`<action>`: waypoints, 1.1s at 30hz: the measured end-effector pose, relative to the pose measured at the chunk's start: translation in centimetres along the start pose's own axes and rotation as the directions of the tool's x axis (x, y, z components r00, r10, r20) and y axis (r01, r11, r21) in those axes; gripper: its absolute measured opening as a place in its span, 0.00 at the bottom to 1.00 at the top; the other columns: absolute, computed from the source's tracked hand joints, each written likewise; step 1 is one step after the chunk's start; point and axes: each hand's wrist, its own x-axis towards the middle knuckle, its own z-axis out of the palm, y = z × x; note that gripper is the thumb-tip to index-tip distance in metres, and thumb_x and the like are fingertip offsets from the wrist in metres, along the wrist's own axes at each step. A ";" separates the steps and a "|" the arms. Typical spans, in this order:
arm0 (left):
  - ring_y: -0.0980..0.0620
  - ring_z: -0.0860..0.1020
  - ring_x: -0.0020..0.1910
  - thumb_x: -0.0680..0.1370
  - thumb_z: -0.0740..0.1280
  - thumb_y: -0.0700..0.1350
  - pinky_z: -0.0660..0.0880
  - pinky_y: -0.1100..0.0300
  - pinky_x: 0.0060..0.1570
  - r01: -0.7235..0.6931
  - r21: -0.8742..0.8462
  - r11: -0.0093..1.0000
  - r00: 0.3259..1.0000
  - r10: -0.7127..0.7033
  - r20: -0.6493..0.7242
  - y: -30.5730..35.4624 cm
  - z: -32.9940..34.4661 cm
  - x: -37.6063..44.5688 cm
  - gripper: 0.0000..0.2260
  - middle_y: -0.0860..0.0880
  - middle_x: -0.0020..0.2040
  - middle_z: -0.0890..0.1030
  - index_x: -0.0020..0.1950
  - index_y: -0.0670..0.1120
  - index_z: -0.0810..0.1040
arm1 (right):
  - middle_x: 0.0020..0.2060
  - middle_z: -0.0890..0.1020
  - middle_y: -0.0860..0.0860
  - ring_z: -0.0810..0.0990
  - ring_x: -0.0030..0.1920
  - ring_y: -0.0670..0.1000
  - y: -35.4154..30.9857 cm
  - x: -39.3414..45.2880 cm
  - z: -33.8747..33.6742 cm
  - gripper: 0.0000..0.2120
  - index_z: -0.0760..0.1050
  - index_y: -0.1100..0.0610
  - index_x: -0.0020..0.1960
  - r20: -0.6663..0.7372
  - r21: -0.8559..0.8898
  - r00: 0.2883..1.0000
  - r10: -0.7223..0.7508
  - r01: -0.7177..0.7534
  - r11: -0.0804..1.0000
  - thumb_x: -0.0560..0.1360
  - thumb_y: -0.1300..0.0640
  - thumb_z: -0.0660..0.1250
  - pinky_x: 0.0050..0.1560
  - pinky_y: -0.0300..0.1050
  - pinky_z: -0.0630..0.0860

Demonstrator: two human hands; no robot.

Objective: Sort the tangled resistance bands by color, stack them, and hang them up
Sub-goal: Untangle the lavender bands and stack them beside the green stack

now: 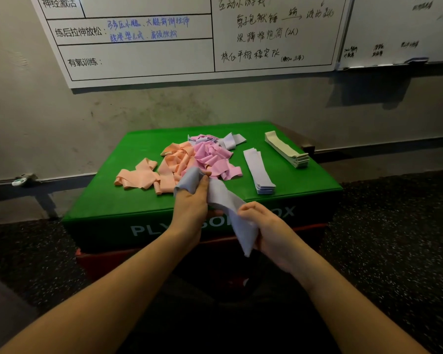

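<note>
While the green worktop (143,198) holds a big pink and orange tangle (189,162), I see two neat stacks on the right, lilac (260,172) and pale green (287,149). My left hand (189,203) and right hand (274,231) both grip one lilac band (228,203) near me. Nothing looks hung.

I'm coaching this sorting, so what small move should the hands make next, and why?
Probably flatten the lavender band that the left hand and right hand both grip, then lay it on the lavender stack: it matches that stack, not the pale green one.
</note>
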 end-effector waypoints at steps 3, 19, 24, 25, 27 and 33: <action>0.49 0.79 0.44 0.83 0.61 0.49 0.80 0.55 0.39 0.007 0.030 1.000 1.000 -0.006 -0.021 0.6 -0.2 0.0 0.06 0.44 0.50 0.77 0.58 0.50 0.73 | 0.48 0.81 0.50 0.80 0.49 0.50 0.0 -0.6 -0.3 0.09 0.79 0.51 0.45 0.068 -0.278 0.995 -0.073 0.089 0.956 0.70 0.51 0.77 0.49 0.44 0.76; 0.50 0.79 0.36 0.84 0.60 0.46 0.75 0.62 0.29 -0.037 0.406 0.913 0.997 0.008 0.072 -0.2 -1.5 0.1 0.06 0.44 0.44 0.79 0.56 0.45 0.73 | 0.36 0.78 0.47 0.78 0.37 0.45 1.1 0.4 -2.1 0.14 0.75 0.61 0.39 -0.081 -0.577 0.536 -0.840 0.662 0.478 0.74 0.51 0.73 0.38 0.39 0.77; 0.49 0.76 0.40 0.84 0.61 0.45 0.73 0.59 0.34 -0.032 0.360 0.933 0.999 0.028 0.016 0.2 -1.5 0.7 0.06 0.41 0.47 0.77 0.56 0.44 0.75 | 0.28 0.72 0.44 0.73 0.29 0.43 1.8 1.2 -3.8 0.21 0.68 0.53 0.37 -0.028 -0.879 0.568 -0.823 0.378 0.290 0.79 0.39 0.60 0.28 0.39 0.67; 0.49 0.76 0.40 0.84 0.61 0.46 0.73 0.60 0.34 -0.014 0.324 0.946 1.000 0.010 0.014 0.4 -1.5 0.6 0.06 0.42 0.47 0.77 0.54 0.45 0.75 | 0.31 0.73 0.43 0.74 0.32 0.44 1.9 1.4 -3.8 0.21 0.69 0.53 0.37 -0.031 -0.878 0.586 -0.810 0.372 0.302 0.80 0.38 0.59 0.33 0.41 0.69; 0.46 0.77 0.46 0.84 0.61 0.46 0.74 0.58 0.40 0.002 0.273 0.962 0.999 -0.012 0.036 0.6 -1.3 0.3 0.06 0.44 0.48 0.78 0.53 0.47 0.76 | 0.40 0.74 0.45 0.73 0.44 0.47 1.9 1.8 -3.8 0.20 0.73 0.54 0.37 -0.042 -0.850 0.553 -0.832 0.418 0.321 0.79 0.40 0.61 0.46 0.42 0.70; 0.49 0.78 0.46 0.85 0.55 0.43 0.77 0.55 0.44 0.105 0.024 0.994 0.991 -0.107 0.085 0.9 -0.7 -0.4 0.09 0.43 0.50 0.79 0.50 0.46 0.74 | 0.38 0.79 0.51 0.80 0.41 0.52 1.9 1.1 -2.8 0.19 0.71 0.55 0.35 -0.023 -0.574 0.477 -0.879 0.713 0.402 0.77 0.45 0.69 0.43 0.47 0.77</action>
